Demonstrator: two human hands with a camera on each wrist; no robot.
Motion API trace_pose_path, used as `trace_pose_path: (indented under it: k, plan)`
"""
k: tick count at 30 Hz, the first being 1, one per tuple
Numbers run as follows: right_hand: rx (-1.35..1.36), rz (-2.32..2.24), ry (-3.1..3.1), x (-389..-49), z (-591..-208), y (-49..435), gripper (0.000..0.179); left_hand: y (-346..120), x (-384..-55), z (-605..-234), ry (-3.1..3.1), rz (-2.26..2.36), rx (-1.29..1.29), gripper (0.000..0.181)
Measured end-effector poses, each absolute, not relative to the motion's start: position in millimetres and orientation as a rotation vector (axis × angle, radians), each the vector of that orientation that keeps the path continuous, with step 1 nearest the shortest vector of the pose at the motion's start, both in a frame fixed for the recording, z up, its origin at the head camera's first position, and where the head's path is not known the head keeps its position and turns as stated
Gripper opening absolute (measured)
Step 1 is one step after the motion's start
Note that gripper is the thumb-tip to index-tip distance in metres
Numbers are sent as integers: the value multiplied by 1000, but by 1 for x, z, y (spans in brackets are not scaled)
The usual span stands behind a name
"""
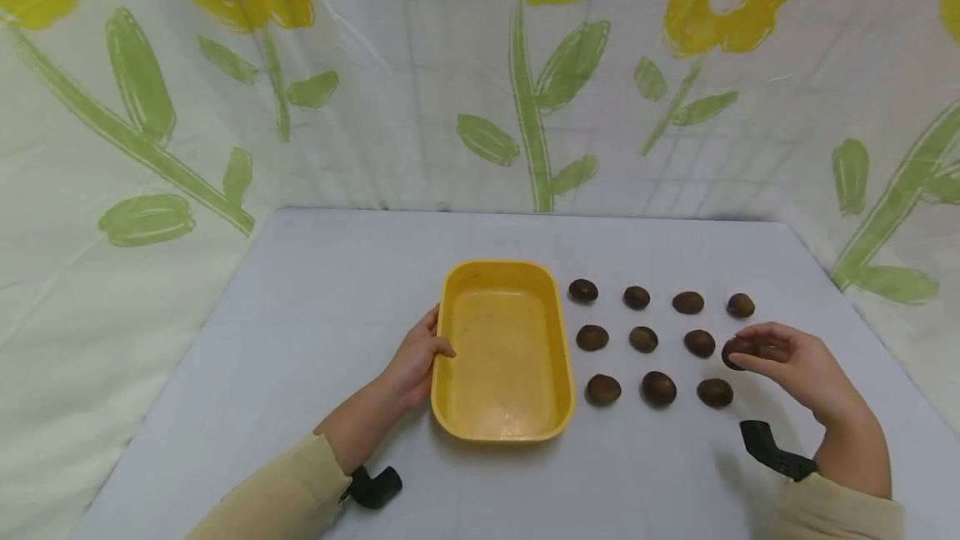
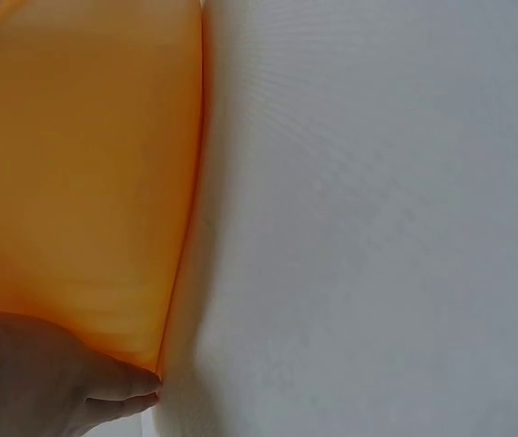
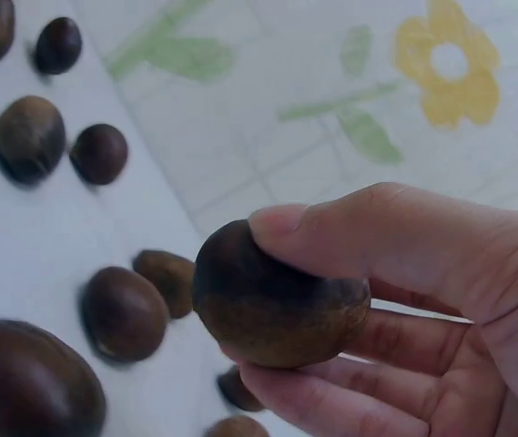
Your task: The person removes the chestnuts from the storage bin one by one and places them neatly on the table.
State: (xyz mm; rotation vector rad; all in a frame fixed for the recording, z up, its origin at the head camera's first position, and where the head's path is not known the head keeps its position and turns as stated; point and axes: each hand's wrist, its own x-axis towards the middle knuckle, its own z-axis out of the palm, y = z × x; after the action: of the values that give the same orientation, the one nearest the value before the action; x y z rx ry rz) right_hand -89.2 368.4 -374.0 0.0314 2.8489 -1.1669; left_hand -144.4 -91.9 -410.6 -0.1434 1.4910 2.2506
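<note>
A yellow tray with rounded corners and nothing in it stands near the middle of the table. My left hand grips its left rim, thumb over the edge and fingers outside; the left wrist view catches fingers against the outer wall. At the right, my right hand pinches a dark brown, roundish, nut-like object between thumb and fingers. Its lower side is a lighter, mottled brown. Several similar brown objects lie in three rows between the tray and my right hand.
The white table has its far edge against a hanging sheet printed with yellow flowers and green leaves. Black wrist mounts sit below both hands. In the right wrist view, other brown objects lie left of the held one.
</note>
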Motion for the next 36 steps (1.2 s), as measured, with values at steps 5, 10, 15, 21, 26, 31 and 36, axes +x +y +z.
trace_pose_path:
  k: [5, 10, 15, 21, 26, 31, 36]
  plan:
    - [112, -1135, 2850, -81, -373, 387, 37, -92, -144, -410, 1502, 2246, -147, 85]
    - [184, -1145, 2839, -75, -378, 402, 34, -92, -144, -410, 1510, 2241, -154, 85]
    - [270, -1102, 2800, -71, -384, 414, 41, -92, -144, -410, 1523, 2236, -157, 84]
    - [304, -1003, 2715, -72, -390, 421, 55, -93, -143, -409, 1526, 2242, -154, 85]
    - [322, -964, 2685, -76, -395, 420, 56, -93, -142, -409, 1522, 2242, -151, 85]
    - [356, -959, 2637, -78, -397, 420, 62, -93, -143, -410, 1520, 2241, -138, 85]
    - [394, -988, 2577, -80, -398, 421, 66, -94, -143, -412, 1509, 2247, -126, 84]
